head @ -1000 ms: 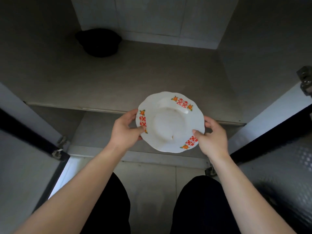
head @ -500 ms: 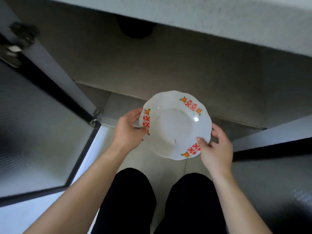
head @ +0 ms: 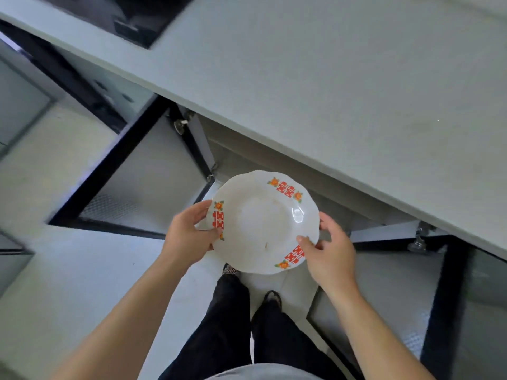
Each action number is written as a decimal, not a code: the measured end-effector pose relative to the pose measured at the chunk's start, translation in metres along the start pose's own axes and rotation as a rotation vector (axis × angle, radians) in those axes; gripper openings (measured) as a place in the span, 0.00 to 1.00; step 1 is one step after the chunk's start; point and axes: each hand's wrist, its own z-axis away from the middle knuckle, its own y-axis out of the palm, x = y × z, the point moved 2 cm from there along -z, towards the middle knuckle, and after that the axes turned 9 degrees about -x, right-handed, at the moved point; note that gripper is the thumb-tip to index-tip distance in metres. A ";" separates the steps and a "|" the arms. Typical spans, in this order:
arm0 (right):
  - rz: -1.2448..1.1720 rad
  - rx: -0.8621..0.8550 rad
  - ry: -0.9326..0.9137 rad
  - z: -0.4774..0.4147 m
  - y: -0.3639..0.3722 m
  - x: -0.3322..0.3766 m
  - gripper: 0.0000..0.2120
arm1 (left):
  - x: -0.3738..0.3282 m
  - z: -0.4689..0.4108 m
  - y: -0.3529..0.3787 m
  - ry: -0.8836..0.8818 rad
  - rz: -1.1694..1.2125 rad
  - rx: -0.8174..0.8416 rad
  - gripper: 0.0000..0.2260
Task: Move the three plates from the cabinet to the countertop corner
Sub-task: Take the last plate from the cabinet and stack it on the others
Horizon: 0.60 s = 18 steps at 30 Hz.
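Note:
A white plate (head: 260, 223) with a wavy rim and red and orange marks is held level in front of me, below the countertop's front edge. My left hand (head: 186, 234) grips its left rim and my right hand (head: 327, 249) grips its lower right rim. The grey countertop (head: 343, 86) runs across the top of the view, from upper left down to the right. The open cabinet (head: 247, 160) lies under it, its inside mostly hidden. Whether more plates lie under this one I cannot tell.
Two cabinet doors stand open: the left door (head: 137, 182) and the right door (head: 397, 292), on either side of my legs (head: 247, 325). A black cooktop (head: 142, 20) is set in the countertop at upper left. The floor (head: 68, 283) is pale tile.
I have risen from the cabinet: the view now looks down on the countertop instead of into the shelf. The plate stays in both hands and has come up and out.

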 end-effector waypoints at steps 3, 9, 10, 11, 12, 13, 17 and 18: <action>-0.003 0.029 -0.084 0.018 -0.029 0.041 0.23 | -0.033 0.044 -0.020 0.047 0.064 -0.028 0.24; -0.085 0.019 -0.173 0.041 -0.071 0.083 0.23 | -0.076 0.108 -0.040 0.097 0.231 -0.084 0.22; -0.105 0.027 -0.192 0.045 -0.076 0.087 0.22 | -0.079 0.117 -0.043 0.101 0.265 -0.093 0.22; -0.122 0.041 -0.212 0.047 -0.080 0.090 0.21 | -0.081 0.124 -0.045 0.106 0.299 -0.102 0.22; -0.142 0.060 -0.229 0.050 -0.082 0.094 0.20 | -0.082 0.131 -0.048 0.113 0.333 -0.112 0.22; -0.160 0.081 -0.242 0.051 -0.083 0.098 0.20 | -0.082 0.138 -0.052 0.120 0.365 -0.124 0.22; -0.200 0.173 -0.306 0.055 -0.077 0.113 0.21 | -0.074 0.157 -0.075 0.144 0.439 -0.191 0.21; -0.203 0.200 -0.325 0.058 -0.074 0.117 0.21 | -0.072 0.161 -0.082 0.148 0.462 -0.210 0.21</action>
